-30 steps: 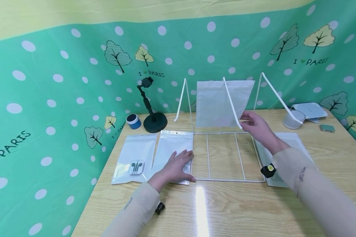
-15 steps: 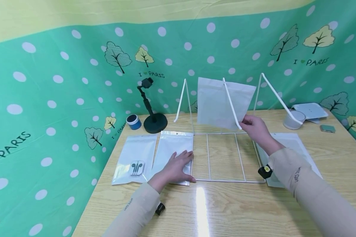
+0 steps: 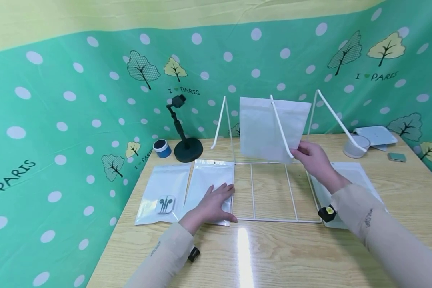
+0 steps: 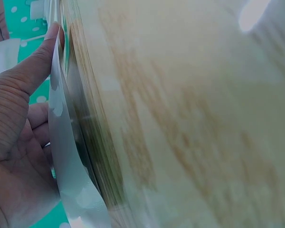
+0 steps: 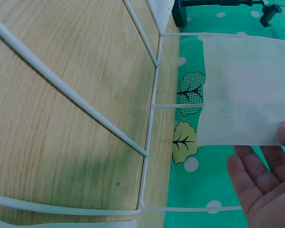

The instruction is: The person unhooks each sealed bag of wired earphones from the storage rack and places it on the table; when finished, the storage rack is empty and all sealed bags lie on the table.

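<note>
A white zip bag (image 3: 263, 128) hangs from the middle prong of a white wire rack (image 3: 266, 219). My right hand (image 3: 315, 160) pinches its lower right corner, thumb on the near face; in the right wrist view the fingers (image 5: 249, 175) reach behind the bag's edge. My left hand (image 3: 212, 204) rests with spread fingers on a glossy white zip bag (image 3: 209, 176) lying beside the rack, fingertips and thumb at the rack's left side. In the left wrist view the thumb (image 4: 35, 66) lies along that bag's edge.
Left lies another white bag (image 3: 169, 176) with an earphone case (image 3: 165, 204). A third bag (image 3: 349, 180) lies partly under my right forearm. Behind stand a blue jar (image 3: 162, 148), a black stand (image 3: 188, 149) and a clear round tub (image 3: 356, 146). A small green item (image 3: 397, 157) lies far right.
The hanging bag's lower edge swings back and up, then down again, with my right hand moving slightly right. My left hand keeps its place.
</note>
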### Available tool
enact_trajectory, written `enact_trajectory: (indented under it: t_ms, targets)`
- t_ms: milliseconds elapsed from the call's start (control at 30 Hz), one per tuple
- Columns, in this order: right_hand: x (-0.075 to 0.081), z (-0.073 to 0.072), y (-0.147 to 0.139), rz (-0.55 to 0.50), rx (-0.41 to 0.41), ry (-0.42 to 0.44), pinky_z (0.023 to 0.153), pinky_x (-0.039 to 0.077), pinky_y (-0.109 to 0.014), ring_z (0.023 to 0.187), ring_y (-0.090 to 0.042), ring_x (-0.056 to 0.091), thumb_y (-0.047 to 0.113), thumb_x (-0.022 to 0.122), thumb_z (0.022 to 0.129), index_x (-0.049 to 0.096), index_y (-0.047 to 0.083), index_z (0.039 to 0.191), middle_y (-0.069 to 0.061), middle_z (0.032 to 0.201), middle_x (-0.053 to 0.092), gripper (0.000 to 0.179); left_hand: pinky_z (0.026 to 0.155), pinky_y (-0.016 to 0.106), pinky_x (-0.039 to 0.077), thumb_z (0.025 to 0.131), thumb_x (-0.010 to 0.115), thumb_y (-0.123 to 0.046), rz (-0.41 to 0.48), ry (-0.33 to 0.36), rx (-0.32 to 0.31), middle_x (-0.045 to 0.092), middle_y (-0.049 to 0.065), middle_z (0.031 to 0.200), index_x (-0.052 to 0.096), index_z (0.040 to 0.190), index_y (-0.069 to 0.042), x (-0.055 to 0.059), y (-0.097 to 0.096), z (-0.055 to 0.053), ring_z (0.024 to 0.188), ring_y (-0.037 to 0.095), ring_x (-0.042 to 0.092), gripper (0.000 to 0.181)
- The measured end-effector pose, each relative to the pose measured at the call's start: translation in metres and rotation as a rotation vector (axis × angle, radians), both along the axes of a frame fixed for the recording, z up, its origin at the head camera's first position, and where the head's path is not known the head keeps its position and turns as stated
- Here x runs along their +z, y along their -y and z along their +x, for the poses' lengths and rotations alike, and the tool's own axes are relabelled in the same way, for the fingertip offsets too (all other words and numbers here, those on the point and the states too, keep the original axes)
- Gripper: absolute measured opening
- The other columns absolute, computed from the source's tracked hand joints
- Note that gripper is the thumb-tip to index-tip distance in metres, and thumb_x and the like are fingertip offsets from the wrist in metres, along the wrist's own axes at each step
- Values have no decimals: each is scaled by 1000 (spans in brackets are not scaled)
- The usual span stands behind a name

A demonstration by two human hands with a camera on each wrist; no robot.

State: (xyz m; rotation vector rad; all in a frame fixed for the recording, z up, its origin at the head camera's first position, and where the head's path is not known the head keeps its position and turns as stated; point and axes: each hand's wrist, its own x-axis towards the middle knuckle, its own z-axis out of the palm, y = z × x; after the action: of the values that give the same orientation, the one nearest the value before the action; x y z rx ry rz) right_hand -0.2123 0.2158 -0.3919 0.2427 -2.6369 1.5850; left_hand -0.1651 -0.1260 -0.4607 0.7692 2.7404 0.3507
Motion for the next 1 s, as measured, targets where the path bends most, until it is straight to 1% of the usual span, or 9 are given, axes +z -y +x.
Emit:
enact_trajectory:
  t_ms: [133,300,500,600,767,867,1000]
  targets:
    - [-1,5,-1,-30,-5,-4,94,50,-48,120,-36,56,29,47,103,54,1,135,-20,133,57,42,118,51,5,71,77,-62,1,3,0,27,0,159,35,152,-11,-1,0,0,148,21,17,104]
    - [-1,11,-4,-41,0,-16,93,51,-45,119,-34,56,29,44,104,51,2,138,-19,132,57,43,118,51,6,71,77,-63,-4,4,3,28,0,159,36,152,-12,-2,1,-1,148,20,17,104]
    - [1,18,-9,-51,2,30,93,52,-36,120,-26,56,36,44,103,50,8,139,-11,135,56,46,118,52,6,71,77,-62,2,6,3,28,0,159,36,151,-11,0,1,-1,148,21,17,104]
    - [3,23,-12,-47,1,41,92,53,-36,119,-26,56,38,44,103,51,8,139,-11,135,56,47,118,52,6,71,77,-62,-2,2,0,28,1,159,36,151,-11,1,1,0,148,21,18,103]
    - [6,29,-16,-23,-1,61,93,52,-39,119,-26,55,42,42,103,50,9,139,-11,135,56,50,118,52,7,71,77,-61,1,-1,1,28,1,159,36,151,-11,2,1,0,147,21,18,103]
    - [7,34,-19,-9,-5,59,91,52,-31,117,-23,56,42,41,103,49,9,140,-12,134,56,50,118,52,7,71,77,-62,2,2,1,28,1,159,36,151,-11,2,1,0,147,21,18,103]
    - [7,41,-21,-4,-2,31,82,51,-17,109,-17,58,35,40,105,51,4,136,-17,130,57,46,118,52,7,71,77,-62,4,1,-3,28,1,159,35,151,-11,1,1,0,147,22,18,104]
